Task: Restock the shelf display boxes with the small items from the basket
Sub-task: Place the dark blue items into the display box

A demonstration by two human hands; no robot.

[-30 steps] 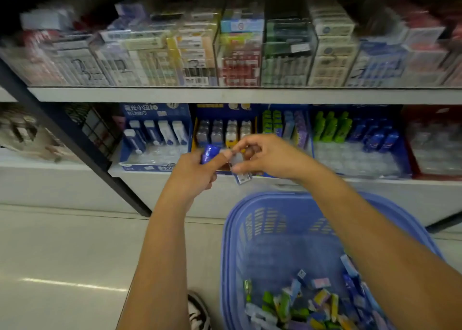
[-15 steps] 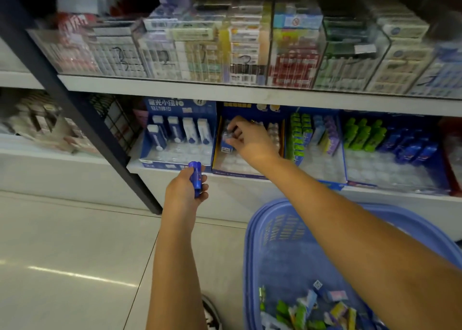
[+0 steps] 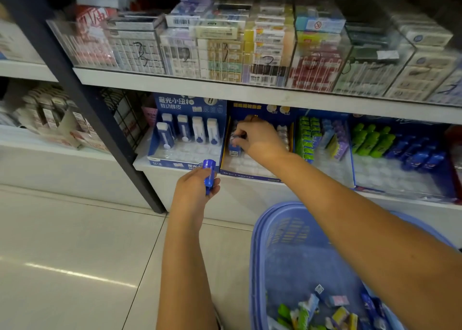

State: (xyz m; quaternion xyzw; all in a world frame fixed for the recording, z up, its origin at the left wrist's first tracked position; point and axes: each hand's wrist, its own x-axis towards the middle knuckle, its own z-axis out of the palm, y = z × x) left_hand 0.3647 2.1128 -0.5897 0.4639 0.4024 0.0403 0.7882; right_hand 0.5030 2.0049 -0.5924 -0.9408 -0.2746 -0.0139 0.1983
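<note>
1. Nearest the floor, the basket (image 3: 257, 242) holds a loose heap of small items (image 3: 312, 312) yet to be shelved
2. At the shelf edge, the left hand (image 3: 192, 192) curls round a blue tube (image 3: 209, 173), held back since the hands parted a second ago
3. Farther in, the right hand (image 3: 257, 139) has reached into the yellow-edged display box (image 3: 247, 173) and pinches a blue-labelled item (image 3: 234, 149) into its left row; that piece appears nearly restocked
</note>
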